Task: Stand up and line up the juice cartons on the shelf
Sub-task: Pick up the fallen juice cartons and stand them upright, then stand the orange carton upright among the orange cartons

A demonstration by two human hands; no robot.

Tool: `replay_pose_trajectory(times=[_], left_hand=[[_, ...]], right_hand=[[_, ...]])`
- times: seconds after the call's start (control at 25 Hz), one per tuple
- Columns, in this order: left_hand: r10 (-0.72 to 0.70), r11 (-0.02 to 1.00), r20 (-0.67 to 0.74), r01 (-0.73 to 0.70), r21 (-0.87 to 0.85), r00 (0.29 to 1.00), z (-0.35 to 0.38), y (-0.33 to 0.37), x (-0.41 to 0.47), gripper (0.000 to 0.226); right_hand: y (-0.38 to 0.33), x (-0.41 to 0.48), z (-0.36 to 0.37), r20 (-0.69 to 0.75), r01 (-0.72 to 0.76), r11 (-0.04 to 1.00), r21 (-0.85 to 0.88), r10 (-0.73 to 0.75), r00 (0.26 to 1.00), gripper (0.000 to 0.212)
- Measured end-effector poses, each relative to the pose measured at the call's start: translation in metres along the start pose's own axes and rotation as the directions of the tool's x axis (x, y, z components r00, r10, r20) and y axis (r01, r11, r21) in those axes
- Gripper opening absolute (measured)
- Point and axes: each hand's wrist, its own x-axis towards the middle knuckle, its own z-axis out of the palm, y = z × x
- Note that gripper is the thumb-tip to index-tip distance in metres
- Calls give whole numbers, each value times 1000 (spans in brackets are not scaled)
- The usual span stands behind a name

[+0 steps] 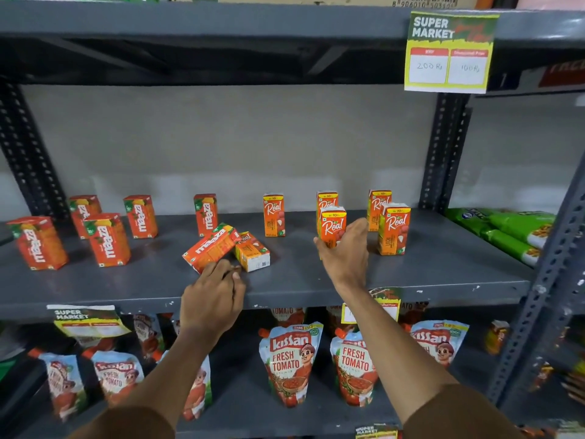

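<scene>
On the grey shelf several orange Maaza cartons stand upright at the left, such as one at the front left. Several Real cartons stand at the right, one at the front right. A Maaza carton lies on its side mid-shelf, with a Real carton lying flat beside it. My left hand reaches toward the fallen Maaza carton, fingertips at its near end, holding nothing. My right hand grips an upright Real carton from the front.
Green snack packets lie on the neighbouring shelf at the right. Kissan tomato ketchup pouches stand on the shelf below. A supermarket price tag hangs from the shelf above. Perforated steel uprights frame the bay.
</scene>
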Motion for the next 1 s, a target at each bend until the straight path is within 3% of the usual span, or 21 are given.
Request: replay_pose_trajectory(times=[0.2, 0.32, 0.4, 0.48, 0.6, 0.68, 0.8, 1.0], left_hand=[[-26, 1000, 19, 26, 4, 999, -8, 7, 0, 41], [4, 978, -63, -17, -209, 998, -18, 3, -1, 40], [49, 958, -174, -95, -269, 984, -24, -9, -4, 35], [41, 963, -206, -94, -254, 978, -30, -30, -5, 30], [-57, 975, -118, 30, -218, 991, -40, -80, -7, 30], [-74, 983, -11, 71, -168, 997, -44, -104, -7, 32], [11, 999, 162, -4, -43, 987, -46, -112, -8, 44], [20, 1000, 271, -17, -16, 962, -43, -117, -11, 47]], right_hand=[[-3, -4, -4, 33, -42, 998, -43, 44, 999, 74], [-22, -27, -6, -94, 13, 982, -188, -31, 995, 89], [-48, -50, 5, -119, 206, 967, -151, -225, 967, 79], [-81, -69, 25, -11, 286, 957, 49, -286, 958, 57], [-128, -96, 65, 184, 104, 976, 192, -140, 973, 26], [-141, -108, 91, 256, -68, 984, 166, 24, 966, 26], [-145, -118, 113, 295, -295, 940, 171, 237, 926, 31], [-153, -118, 128, 326, -434, 891, 135, 374, 868, 23]])
